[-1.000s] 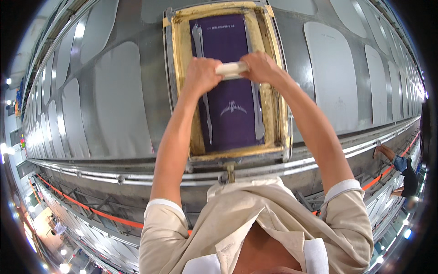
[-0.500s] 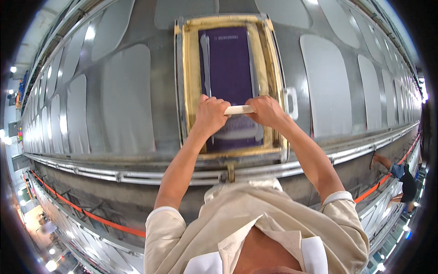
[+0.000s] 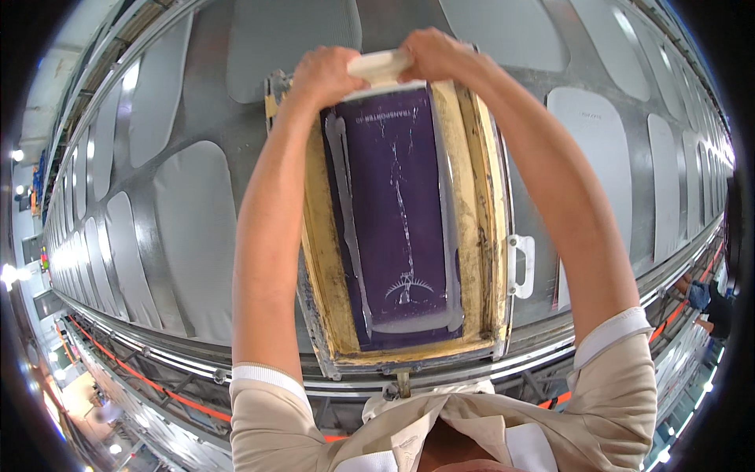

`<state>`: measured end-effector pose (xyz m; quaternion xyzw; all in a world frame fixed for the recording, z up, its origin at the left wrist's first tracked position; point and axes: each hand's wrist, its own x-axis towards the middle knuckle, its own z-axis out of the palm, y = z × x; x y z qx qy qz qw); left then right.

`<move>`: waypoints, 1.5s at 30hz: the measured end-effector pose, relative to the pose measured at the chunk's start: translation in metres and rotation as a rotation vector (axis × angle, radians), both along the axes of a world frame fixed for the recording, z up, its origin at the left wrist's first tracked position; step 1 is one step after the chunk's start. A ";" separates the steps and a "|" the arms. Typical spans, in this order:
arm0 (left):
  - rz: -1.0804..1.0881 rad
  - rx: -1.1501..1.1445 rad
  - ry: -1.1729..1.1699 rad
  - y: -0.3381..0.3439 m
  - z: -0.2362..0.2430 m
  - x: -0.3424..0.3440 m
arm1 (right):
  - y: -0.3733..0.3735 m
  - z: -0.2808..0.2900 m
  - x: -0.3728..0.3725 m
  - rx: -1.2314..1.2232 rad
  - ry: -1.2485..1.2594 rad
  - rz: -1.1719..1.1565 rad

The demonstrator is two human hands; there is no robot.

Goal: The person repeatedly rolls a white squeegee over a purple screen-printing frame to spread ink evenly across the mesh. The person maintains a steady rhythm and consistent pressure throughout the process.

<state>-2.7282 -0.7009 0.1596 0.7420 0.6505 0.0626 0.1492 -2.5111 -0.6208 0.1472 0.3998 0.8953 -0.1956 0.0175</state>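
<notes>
A screen-printing frame [image 3: 486, 228] lies flat before me, its long purple mesh [image 3: 377, 212] edged with worn yellow borders. Grey ink streaks run along both sides of the mesh, and a band of it lies at the near end. Fine whitish lines and marks show down the middle. At the frame's far end, a pale squeegee [image 3: 381, 68] stands across the mesh. My left hand [image 3: 326, 75] is wrapped round its left end and my right hand [image 3: 434, 55] round its right end. Both arms reach far forward over the frame.
Under the frame runs a long dark table [image 3: 252, 149] with rows of grey fabric pieces [image 3: 195, 236]. A white handle [image 3: 521, 266] sticks out from the frame's right side. Metal rails [image 3: 543, 354] follow the table's near edge. Another person [image 3: 712, 307] is at the far right.
Both hands have pushed the squeegee from the near part of the mesh to its far end. The near mesh is uncovered, showing whitish marks. My body leans closer over the frame.
</notes>
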 end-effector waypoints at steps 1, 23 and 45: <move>0.043 -0.028 -0.031 -0.003 0.000 -0.005 | -0.002 0.011 -0.009 -0.041 0.001 -0.014; -0.044 0.183 -0.141 -0.418 -0.007 0.124 | -0.418 0.014 0.128 -0.079 0.137 0.051; 0.141 0.148 -0.015 -0.490 0.010 0.060 | -0.330 -0.031 0.135 0.167 0.688 -0.838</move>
